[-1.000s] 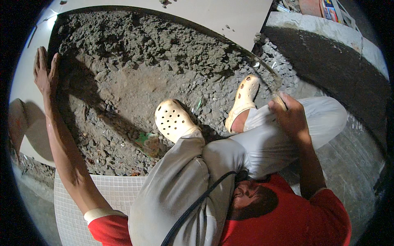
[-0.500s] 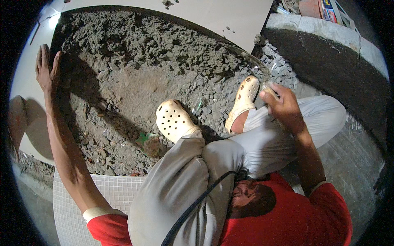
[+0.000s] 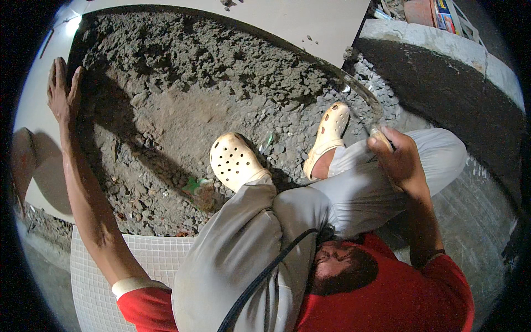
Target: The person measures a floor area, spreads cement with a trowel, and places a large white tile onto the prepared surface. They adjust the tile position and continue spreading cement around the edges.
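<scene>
Tan handle (image 3: 383, 137) in curled right fingers (image 3: 394, 134), left fingers (image 3: 59, 74) apart against pale tile (image 3: 37, 110), multicoloured printed label (image 3: 443, 20) at upper right

Left grip (image 3: 64, 97) on tile (image 3: 40, 110), right grip (image 3: 402, 161) around handle (image 3: 383, 139)

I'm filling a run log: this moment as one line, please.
left hand: open, at edge of tile | right hand: gripping tool | lumpy mix: beyond clogs

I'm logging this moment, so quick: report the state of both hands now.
Left hand: open, fingers extended, at the edge of a pale tile.
Right hand: closed around the grip of a pale-handled tool.
</scene>
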`<state>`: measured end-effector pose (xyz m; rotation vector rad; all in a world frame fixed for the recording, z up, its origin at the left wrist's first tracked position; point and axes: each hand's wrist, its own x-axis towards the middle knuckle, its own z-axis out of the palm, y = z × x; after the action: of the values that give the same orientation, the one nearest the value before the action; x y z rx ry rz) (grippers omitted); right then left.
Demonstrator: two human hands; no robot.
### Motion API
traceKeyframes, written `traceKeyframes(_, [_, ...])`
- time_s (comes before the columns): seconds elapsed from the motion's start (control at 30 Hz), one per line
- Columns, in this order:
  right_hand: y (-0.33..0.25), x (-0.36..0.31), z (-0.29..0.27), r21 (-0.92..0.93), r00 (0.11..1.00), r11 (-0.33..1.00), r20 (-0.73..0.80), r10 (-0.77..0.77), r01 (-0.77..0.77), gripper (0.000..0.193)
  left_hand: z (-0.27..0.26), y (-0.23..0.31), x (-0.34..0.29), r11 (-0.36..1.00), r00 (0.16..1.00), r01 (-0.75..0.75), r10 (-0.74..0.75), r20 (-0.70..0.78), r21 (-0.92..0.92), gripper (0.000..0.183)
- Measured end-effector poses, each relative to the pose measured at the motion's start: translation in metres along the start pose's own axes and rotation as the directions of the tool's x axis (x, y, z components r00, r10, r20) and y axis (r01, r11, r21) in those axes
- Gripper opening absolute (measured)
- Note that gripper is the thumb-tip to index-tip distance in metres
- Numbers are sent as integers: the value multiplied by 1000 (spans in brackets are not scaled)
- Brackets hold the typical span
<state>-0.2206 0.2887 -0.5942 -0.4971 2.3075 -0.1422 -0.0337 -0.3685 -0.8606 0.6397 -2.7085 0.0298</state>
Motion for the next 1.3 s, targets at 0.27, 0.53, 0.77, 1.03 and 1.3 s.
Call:
traceKeyframes(0.27, [-12,22,13,610,927,698,224,303,-375,32,-1,0,2,993,995,-78,73,-61,-86,71])
traceKeyframes(0.53, [24,11,7,323,976,921,111,190,-216,32,2,-4,2,996,998,-53,50,-38,-69,70])
traceKeyframes(0.77, [19,-6,-12,-117,993,987,64,-100,107,43,-2,4,1,996,999,-1,-3,-35,-93,71])
traceKeyframes(1.03, [22,-3,-35,28,943,961,203,263,-275,47,-9,4,2,985,999,-47,45,-16,-167,71])
traceKeyframes(1.3, [63,-71,-169,-359,964,933,-235,-126,34,49,-4,-15,3,980,996,-58,71,63,-188,75])
